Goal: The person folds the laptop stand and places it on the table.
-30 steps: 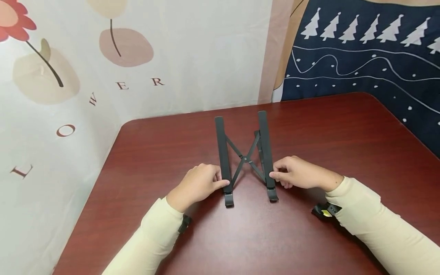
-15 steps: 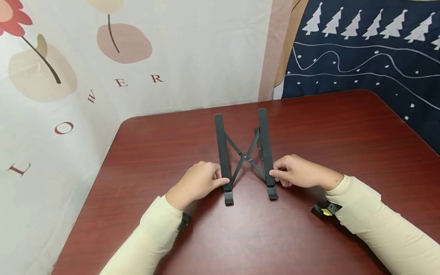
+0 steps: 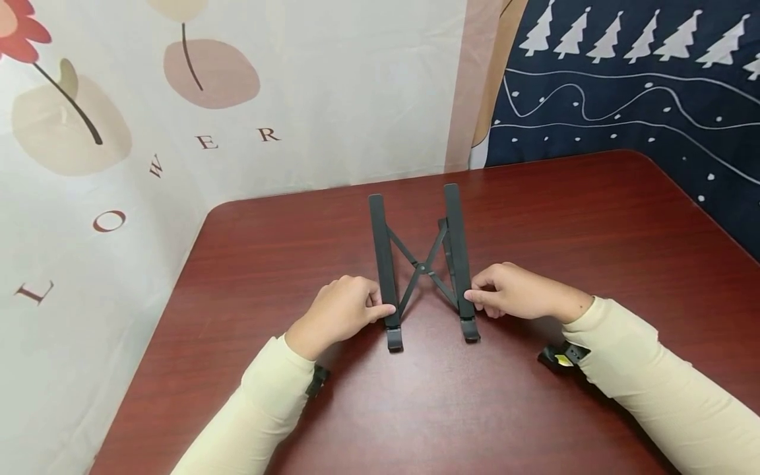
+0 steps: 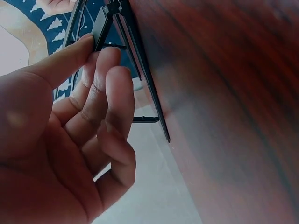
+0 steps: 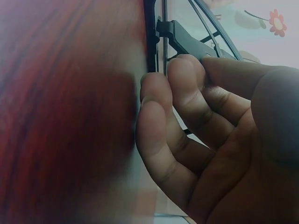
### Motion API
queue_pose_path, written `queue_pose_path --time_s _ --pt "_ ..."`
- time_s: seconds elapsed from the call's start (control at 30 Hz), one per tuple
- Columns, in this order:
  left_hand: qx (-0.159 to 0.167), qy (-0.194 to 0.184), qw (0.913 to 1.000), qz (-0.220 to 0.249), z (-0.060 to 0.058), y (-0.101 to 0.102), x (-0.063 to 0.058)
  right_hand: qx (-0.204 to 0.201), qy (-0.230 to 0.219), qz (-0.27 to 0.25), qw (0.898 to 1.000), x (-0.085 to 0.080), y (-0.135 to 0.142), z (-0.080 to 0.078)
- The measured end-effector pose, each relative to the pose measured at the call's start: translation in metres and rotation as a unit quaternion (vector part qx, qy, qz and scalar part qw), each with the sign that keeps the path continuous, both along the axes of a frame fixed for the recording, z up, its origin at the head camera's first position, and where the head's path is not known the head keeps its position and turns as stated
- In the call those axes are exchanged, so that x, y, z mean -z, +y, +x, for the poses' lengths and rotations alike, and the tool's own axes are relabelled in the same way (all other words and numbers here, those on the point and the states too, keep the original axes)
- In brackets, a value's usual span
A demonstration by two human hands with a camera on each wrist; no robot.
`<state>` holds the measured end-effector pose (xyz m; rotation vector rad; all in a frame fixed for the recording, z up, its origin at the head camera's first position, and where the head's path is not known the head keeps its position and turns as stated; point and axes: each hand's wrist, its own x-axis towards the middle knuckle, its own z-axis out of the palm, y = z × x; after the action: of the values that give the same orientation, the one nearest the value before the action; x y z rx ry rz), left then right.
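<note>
A black folding laptop stand (image 3: pixel 386 264) stands unfolded on the table, its two long arms joined by crossed bars, with a small hooked lip at each near end. My left hand (image 3: pixel 341 307) pinches the left arm close to its lip, thumb on top and fingers beneath. On the other side, my right hand (image 3: pixel 516 292) pinches the right arm at about the same height. The left wrist view shows thumb and fingertips on the stand's arm (image 4: pixel 100 28), above the lower rail. In the right wrist view, the fingers hold the other arm (image 5: pixel 184 39) near the hinge.
The dark red wooden table (image 3: pixel 415 409) reaches back to a white curtain (image 3: pixel 356 86) printed with flowers and letters. A navy cloth with white trees (image 3: pixel 623 99) hangs behind the right side. Black wrist cameras sit under both cream sleeves (image 3: pixel 629 349).
The whole scene has shifted slightly upward in the head view. Both hands keep their pinch on the stand, which shows no clear change in shape.
</note>
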<state>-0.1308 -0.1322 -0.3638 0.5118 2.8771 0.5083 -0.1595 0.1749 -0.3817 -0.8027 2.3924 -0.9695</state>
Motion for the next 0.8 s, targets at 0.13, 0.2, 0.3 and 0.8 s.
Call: queue_pose_path --time_s 0.13,0.2,0.3,0.8 --pt "0.008 -0.004 0.9999 0.015 -0.0008 -0.0005 0.0015 -0.001 0.0 -0.003 1.0 0.0007 -0.0012 -0.0001" --pt "0.014 -0.006 0.9997 0.02 -0.0014 -0.0005 0.0022 -0.001 0.001 -0.003 1.0 0.0012 -0.0013 0.0003" --pt "0.022 -0.01 0.9994 0.027 -0.002 -0.0004 0.003 -0.002 0.002 -0.003 1.0 0.0019 -0.0011 0.0009" --pt "0.03 -0.031 0.9975 0.056 -0.0024 -0.0021 0.0042 -0.01 0.001 -0.011 1.0 0.0035 -0.0012 0.0016"
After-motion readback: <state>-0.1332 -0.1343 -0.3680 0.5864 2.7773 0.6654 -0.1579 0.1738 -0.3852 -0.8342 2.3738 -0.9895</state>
